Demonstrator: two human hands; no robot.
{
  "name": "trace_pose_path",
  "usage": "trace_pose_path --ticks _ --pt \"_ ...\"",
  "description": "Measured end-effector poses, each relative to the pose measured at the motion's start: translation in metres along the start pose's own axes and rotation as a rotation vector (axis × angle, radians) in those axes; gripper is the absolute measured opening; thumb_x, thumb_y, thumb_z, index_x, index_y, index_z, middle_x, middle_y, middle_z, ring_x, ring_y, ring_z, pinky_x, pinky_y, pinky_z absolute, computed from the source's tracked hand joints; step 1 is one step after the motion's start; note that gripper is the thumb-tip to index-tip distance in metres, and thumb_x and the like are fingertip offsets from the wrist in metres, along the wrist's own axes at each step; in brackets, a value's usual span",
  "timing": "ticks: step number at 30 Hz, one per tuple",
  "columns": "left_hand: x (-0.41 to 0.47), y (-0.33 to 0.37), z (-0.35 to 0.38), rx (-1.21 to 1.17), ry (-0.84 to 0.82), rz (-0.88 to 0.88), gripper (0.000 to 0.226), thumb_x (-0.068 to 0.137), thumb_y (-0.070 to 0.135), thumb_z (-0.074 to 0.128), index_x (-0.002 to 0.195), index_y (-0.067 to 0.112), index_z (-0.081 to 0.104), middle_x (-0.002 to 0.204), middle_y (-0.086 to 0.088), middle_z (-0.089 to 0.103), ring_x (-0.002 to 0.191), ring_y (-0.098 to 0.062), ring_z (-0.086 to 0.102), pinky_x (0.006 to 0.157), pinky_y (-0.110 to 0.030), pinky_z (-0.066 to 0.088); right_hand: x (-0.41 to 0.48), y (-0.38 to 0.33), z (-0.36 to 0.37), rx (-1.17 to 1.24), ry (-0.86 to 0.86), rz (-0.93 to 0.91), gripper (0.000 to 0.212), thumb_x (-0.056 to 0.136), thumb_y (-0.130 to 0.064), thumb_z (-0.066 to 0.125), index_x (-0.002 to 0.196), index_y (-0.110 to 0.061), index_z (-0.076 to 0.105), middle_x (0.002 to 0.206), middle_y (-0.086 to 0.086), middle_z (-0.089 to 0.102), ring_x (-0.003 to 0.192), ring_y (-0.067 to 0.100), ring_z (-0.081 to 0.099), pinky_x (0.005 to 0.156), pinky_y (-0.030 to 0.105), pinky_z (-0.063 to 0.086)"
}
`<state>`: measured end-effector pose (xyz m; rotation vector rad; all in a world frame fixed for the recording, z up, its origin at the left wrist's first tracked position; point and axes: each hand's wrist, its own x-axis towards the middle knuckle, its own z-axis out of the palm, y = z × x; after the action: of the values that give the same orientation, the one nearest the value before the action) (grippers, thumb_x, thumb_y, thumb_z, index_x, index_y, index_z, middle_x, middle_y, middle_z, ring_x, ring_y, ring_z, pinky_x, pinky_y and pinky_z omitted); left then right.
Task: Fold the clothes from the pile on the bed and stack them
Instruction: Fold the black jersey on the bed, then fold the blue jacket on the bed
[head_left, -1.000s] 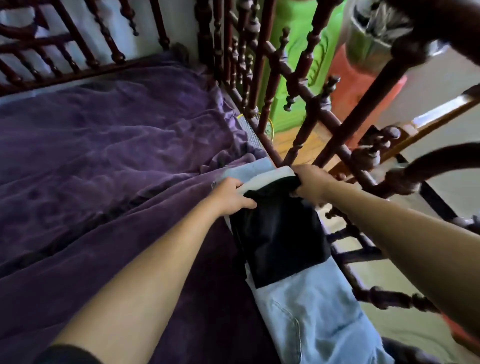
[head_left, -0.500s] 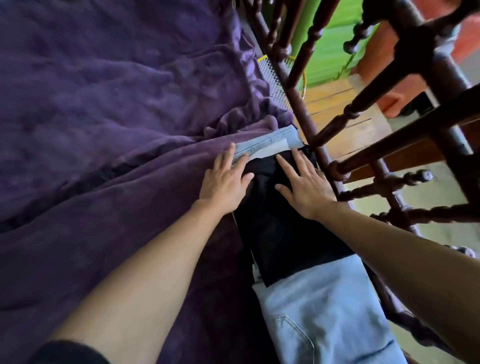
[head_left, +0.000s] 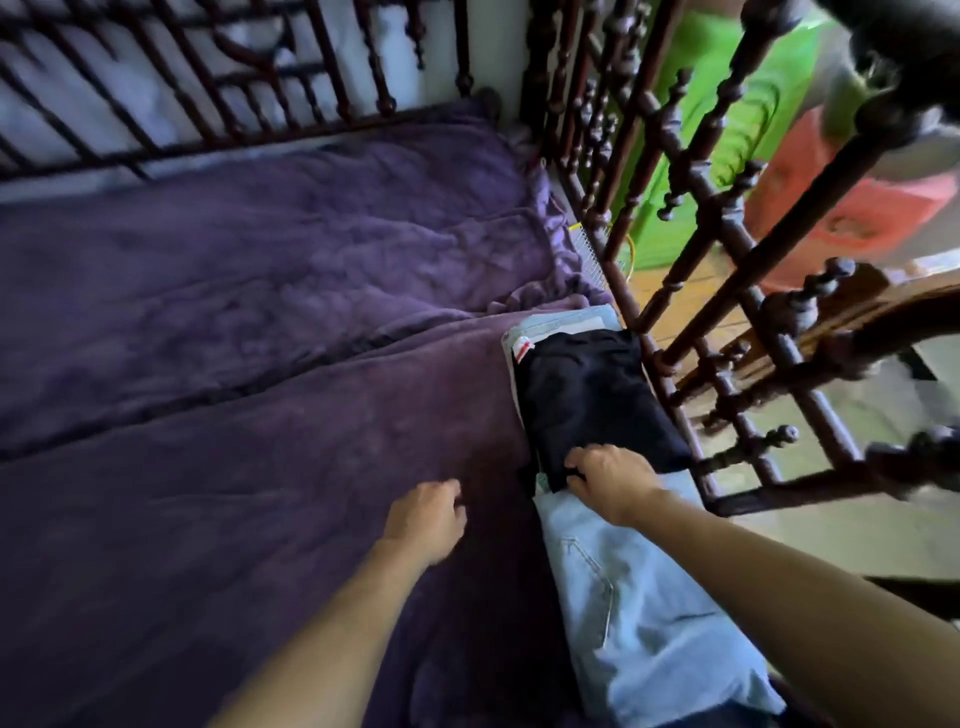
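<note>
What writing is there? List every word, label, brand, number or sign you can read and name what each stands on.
No text here can be read.
White tag with red marks, beside the far left corner of the folded black garment: too blurred to read.
Pale mark on the coral-red container at the upper right: too blurred to tell whether it is writing.
Light-blue denim jeans: no label shows.

A rumpled purple blanket (head_left: 260, 312) spreads wide, a long crease running across it. Dark turned-wood railing (head_left: 737, 234) stands along its right side, and a lattice rail (head_left: 260, 141) runs along the far end. Beyond the spindles are something bright green (head_left: 727, 104), something orange-red (head_left: 841, 208) beside it, and pale wooden boards (head_left: 691, 291).
</note>
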<state>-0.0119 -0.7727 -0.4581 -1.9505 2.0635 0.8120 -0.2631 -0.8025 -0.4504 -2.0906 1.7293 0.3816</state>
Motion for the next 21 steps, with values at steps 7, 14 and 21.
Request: trace_pose_path --ticks 7,14,21 --pt "-0.175 -0.074 0.002 -0.059 0.122 -0.208 0.026 0.094 0.032 0.048 0.115 0.020 0.059 0.114 -0.006 0.066 0.108 -0.028 0.059 0.083 -0.034 0.047 -0.075 -0.123 0.001 -0.141 0.072 -0.360 0.029 0.094 -0.035 0.044 0.113 -0.020 0.058 0.114 0.005 0.061 0.103 0.030 0.061 0.079 0.036 0.048" --pt "-0.341 -0.165 -0.021 -0.137 0.357 -0.485 0.024 0.093 0.033 0.049 0.110 0.021 0.061 0.111 -0.005 0.067 0.105 -0.028 0.061 0.081 -0.034 0.047 -0.130 -0.277 -0.021 -0.281 0.099 -0.697 0.027 0.091 -0.032 0.044 0.110 -0.021 0.060 0.116 0.005 0.064 0.104 0.030 0.061 0.079 0.035 0.048" --pt "-0.482 -0.276 -0.006 -0.201 0.430 -0.678 0.020 0.093 0.030 0.048 0.100 0.015 0.061 0.107 -0.008 0.067 0.105 -0.029 0.061 0.083 -0.036 0.047 -0.174 -0.445 -0.014 -0.383 0.120 -0.926 0.024 0.095 -0.031 0.041 0.106 -0.020 0.058 0.112 0.006 0.065 0.101 0.031 0.061 0.071 0.033 0.042"
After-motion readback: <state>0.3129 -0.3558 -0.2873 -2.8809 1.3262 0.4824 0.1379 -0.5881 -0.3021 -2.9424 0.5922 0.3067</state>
